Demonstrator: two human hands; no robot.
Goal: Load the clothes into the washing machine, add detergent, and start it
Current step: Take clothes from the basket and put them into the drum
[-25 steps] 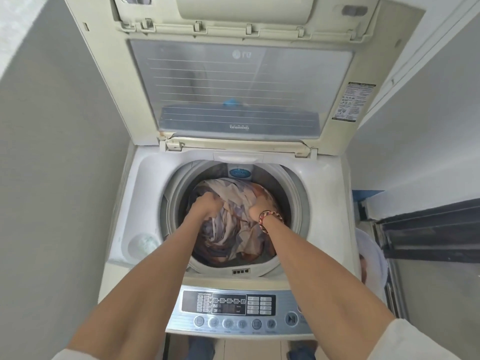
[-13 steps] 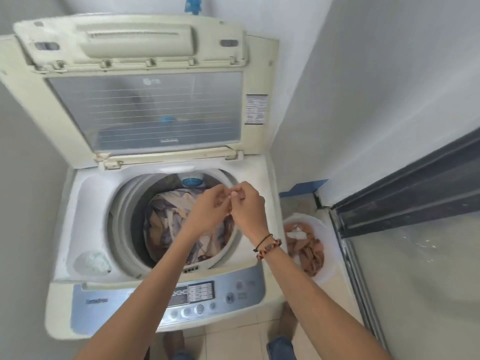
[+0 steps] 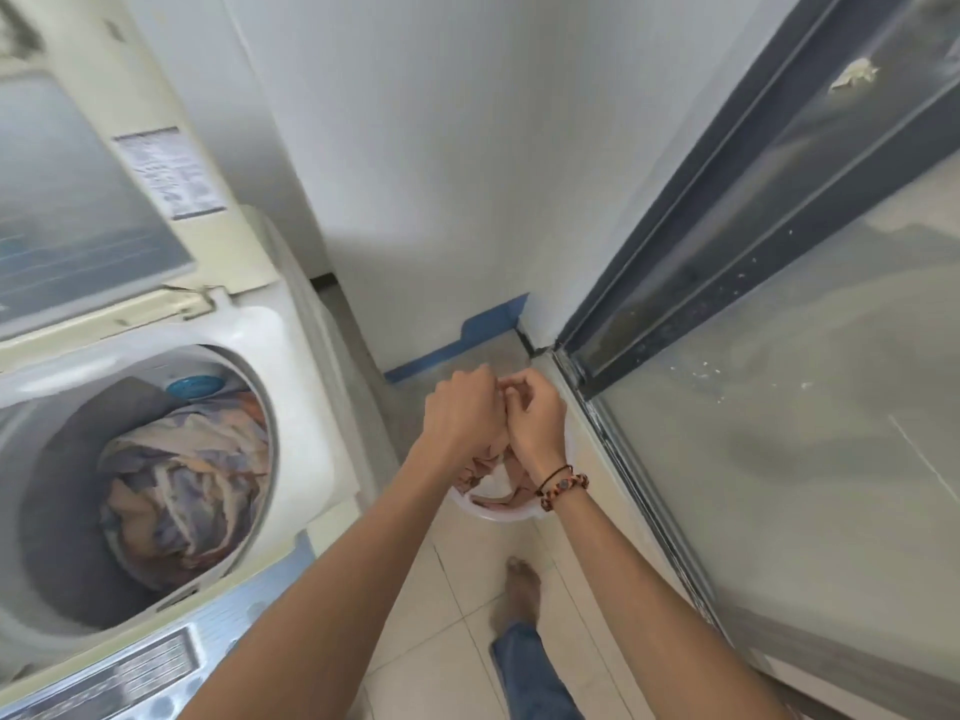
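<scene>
Hands [image 3: 493,415] now together over basin [image 3: 498,514]

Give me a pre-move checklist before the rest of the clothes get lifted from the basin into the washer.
1. Washer lid up, out of the way: ok.
2. Room left in the drum above the loaded clothes: ok.
3. Clothes remaining in the white basin on the floor: ok, some cloth shows.
4. Left hand and right hand over the basin: ok.
5. Firm hold on a garment: cannot tell.
6. Detergent at hand: cannot tell, none in view.
</scene>
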